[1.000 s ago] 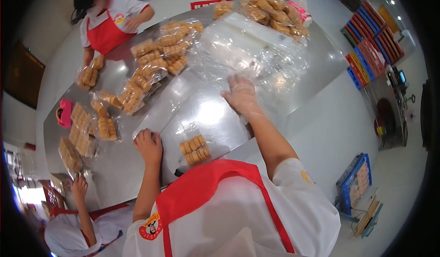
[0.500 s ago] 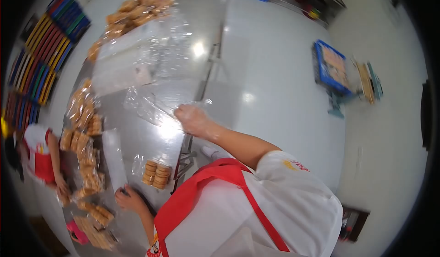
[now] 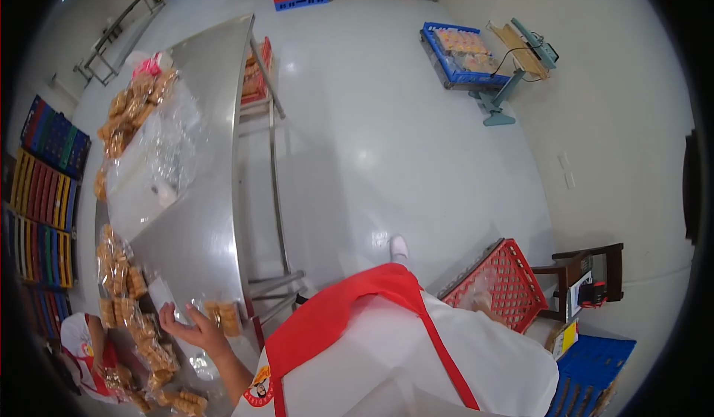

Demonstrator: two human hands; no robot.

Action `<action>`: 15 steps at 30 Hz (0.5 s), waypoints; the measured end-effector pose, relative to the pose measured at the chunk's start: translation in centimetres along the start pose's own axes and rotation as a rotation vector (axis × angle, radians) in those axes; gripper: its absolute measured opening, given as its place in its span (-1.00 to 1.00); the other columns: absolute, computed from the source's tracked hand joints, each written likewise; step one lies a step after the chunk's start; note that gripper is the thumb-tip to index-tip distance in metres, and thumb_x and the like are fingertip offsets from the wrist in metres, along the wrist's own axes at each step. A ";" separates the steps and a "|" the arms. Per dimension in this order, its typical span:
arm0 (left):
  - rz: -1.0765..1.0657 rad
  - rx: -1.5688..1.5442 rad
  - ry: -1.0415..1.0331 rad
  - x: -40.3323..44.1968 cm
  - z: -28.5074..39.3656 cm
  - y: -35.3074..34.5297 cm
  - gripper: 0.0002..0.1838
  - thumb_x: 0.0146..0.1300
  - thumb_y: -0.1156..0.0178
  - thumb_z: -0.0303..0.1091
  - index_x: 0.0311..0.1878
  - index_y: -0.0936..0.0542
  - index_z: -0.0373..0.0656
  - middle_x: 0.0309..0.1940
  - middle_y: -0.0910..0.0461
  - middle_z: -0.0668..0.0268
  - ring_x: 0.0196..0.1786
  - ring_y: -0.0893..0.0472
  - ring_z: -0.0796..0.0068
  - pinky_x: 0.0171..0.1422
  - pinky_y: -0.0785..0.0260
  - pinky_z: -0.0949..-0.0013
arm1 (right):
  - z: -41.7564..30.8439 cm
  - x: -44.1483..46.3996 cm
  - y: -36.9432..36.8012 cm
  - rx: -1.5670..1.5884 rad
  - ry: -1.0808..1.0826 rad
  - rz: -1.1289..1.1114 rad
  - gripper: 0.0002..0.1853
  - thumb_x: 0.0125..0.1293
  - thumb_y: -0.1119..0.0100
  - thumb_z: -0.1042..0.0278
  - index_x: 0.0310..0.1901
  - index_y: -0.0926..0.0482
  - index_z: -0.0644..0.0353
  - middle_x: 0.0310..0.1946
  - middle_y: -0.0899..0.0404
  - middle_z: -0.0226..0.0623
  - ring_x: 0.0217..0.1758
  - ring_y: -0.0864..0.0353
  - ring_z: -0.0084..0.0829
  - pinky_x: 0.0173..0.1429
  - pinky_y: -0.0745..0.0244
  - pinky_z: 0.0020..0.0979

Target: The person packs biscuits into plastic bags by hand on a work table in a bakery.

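Note:
My left hand [image 3: 195, 329] is over the steel table's near edge, fingers spread and holding nothing that I can see. Just beside it lies a clear pack of round biscuits [image 3: 224, 317]. A white strip [image 3: 159, 292] shows behind the fingers. On the right, part of my right hand [image 3: 485, 302] appears low at the red crate [image 3: 513, 287], with clear plastic around it. My sleeve and the blur hide its fingers. Wrapped biscuit packs [image 3: 119, 276] line the far side of the table.
Clear plastic bags [image 3: 160, 172] lie farther up the steel table [image 3: 212, 246], beside more biscuit packs [image 3: 134, 108]. A co-worker [image 3: 85, 350] handles packs at the left. A blue crate [image 3: 476, 79], a scale [image 3: 509, 94], a dark chair [image 3: 576, 268] and blue crates [image 3: 595, 369] stand right.
My view has turned right. My right hand, which held a clear plastic bag over the table, has swung down to the red crate. My left hand has lifted off the table.

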State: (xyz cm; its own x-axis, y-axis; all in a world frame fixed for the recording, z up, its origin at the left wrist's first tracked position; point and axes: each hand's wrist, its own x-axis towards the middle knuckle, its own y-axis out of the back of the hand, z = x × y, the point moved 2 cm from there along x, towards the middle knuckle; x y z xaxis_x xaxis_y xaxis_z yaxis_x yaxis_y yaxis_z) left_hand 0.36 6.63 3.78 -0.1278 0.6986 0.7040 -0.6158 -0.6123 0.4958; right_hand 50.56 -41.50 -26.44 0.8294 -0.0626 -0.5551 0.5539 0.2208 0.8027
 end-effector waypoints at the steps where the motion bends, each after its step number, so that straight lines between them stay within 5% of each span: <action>1: -0.016 -0.107 -0.012 0.3 2.3 -2.0 -0.68 0.31 -0.11 -0.55 0.12 -0.38 -0.31 0.09 -0.39 0.07 0.19 -0.38 0.15 0.38 -0.18 0.11 | 0.6 0.5 -0.6 -0.025 0.046 -0.030 -0.76 0.12 -0.18 0.32 -0.22 -0.76 0.12 -0.09 -0.72 -0.13 0.01 -0.70 -0.12 0.08 -0.61 -0.15; 7: -0.468 -0.730 0.070 -4.8 15.7 -20.5 -0.78 0.25 -0.10 -0.60 -0.03 -0.48 -0.27 -0.10 -0.49 0.16 0.00 -0.49 0.28 0.25 -0.31 0.27 | -3.3 10.3 3.2 0.015 0.331 0.060 -0.71 0.14 -0.18 0.28 -0.15 -0.75 0.16 -0.03 -0.70 -0.11 0.06 -0.67 -0.05 0.11 -0.59 -0.13; 11: -1.031 -0.310 0.130 -13.4 16.8 -34.7 -0.64 0.22 -0.26 -0.42 0.06 -0.52 -0.34 -0.27 -0.57 0.11 -0.18 -0.59 0.29 0.04 -0.45 0.29 | -8.2 20.8 10.6 0.084 0.564 0.209 -0.78 0.16 -0.10 0.35 -0.30 -0.77 0.08 -0.15 -0.72 -0.05 -0.05 -0.71 -0.06 0.07 -0.60 -0.13; 13: -1.351 0.084 0.163 -21.6 9.6 -39.1 -0.65 0.30 -0.24 -0.35 0.12 -0.56 -0.25 -0.08 -0.66 0.07 0.01 -0.66 0.30 0.11 -0.48 0.29 | -9.1 24.9 15.2 0.193 0.528 0.176 -0.77 0.16 -0.08 0.36 -0.31 -0.77 0.06 -0.17 -0.71 -0.05 -0.07 -0.71 -0.05 0.05 -0.60 -0.11; 15: -1.632 0.384 0.258 -25.2 6.9 -40.1 -0.67 0.30 -0.24 -0.35 0.09 -0.58 -0.24 -0.09 -0.66 0.06 -0.01 -0.66 0.30 0.10 -0.49 0.28 | -10.5 29.1 20.0 0.172 0.505 0.180 -0.76 0.14 -0.06 0.40 -0.32 -0.76 0.11 -0.19 -0.71 0.00 -0.06 -0.70 -0.01 0.08 -0.58 -0.12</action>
State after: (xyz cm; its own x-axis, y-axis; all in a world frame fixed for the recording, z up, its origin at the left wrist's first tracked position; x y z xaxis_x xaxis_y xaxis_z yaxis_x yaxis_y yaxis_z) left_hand 33.61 11.06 -30.36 0.2645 0.6599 -0.7032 -0.0191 0.7326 0.6803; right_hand 84.98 -28.65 -28.86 0.7976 0.4448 -0.4075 0.4459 0.0201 0.8948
